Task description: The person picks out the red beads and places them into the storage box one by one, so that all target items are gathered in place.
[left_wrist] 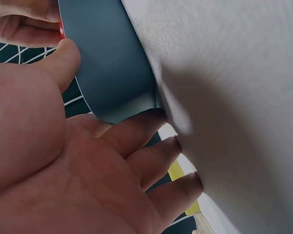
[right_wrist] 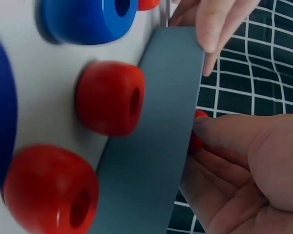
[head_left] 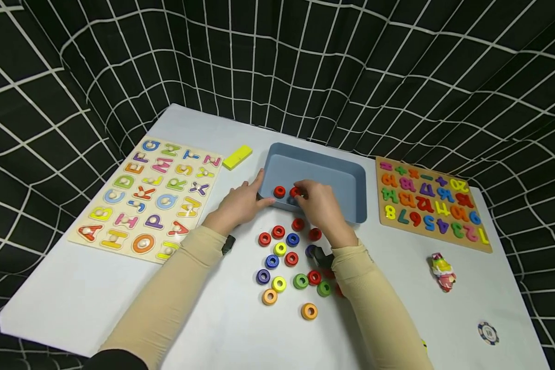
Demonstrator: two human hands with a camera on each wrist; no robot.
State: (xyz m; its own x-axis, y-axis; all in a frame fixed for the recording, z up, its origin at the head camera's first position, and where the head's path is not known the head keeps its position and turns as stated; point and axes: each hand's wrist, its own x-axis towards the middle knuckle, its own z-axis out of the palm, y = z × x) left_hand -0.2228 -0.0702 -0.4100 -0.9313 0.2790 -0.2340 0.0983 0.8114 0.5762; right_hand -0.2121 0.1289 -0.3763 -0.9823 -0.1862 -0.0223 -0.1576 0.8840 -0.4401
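Observation:
My right hand (head_left: pixel 322 205) reaches over the front wall of a blue-grey tray (head_left: pixel 324 172) and pinches a red ring (head_left: pixel 295 191) between thumb and fingers. Just left of it, a second red ring (head_left: pixel 279 191) lies in the tray. My left hand (head_left: pixel 240 204) is at the tray's front left corner, fingers spread. Its thumb (left_wrist: pixel 63 61) touches the front wall near the rim, while other fingertips (left_wrist: pixel 188 185) rest on the table. Outside the front wall, the right wrist view shows a red ring (right_wrist: pixel 110 97) and a blue ring (right_wrist: pixel 83 19) close up.
Several coloured rings (head_left: pixel 300 281) lie loose before the tray. A letter puzzle board (head_left: pixel 139 205) is at left, beside a yellow block (head_left: pixel 237 157). To the right are a number board (head_left: pixel 425 203), a small figurine (head_left: pixel 443 272) and a round chip (head_left: pixel 488 333).

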